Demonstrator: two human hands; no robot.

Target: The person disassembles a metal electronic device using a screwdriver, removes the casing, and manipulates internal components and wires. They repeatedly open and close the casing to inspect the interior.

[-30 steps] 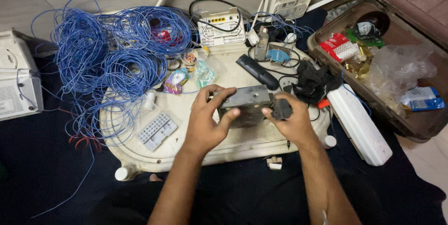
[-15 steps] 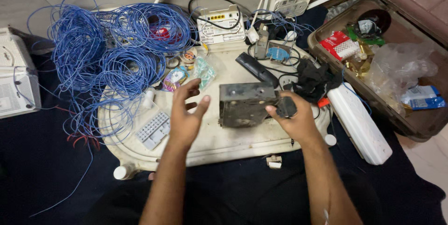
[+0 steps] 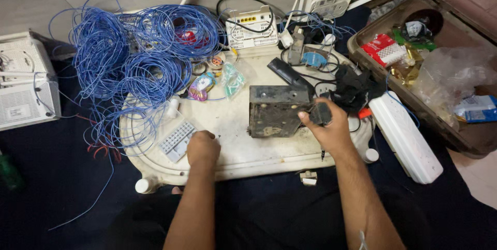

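Since the earlier frames, the left hand (image 3: 203,148) has let go of the metal box (image 3: 276,110) and dropped to the white tray (image 3: 238,151), where it rests knuckles up with fingers curled into a loose fist, holding nothing visible, just beside a small white keypad (image 3: 176,137). Its forearm runs straight up from the bottom edge. The right hand (image 3: 327,127) stays at the box's right end, fingers wrapped around a dark knob (image 3: 320,112) there, thumb pointing left against the box's side, wrist bent slightly inward. That box lies flat near the tray's middle. Blue wire coils (image 3: 140,58) spread across the tray's upper left.
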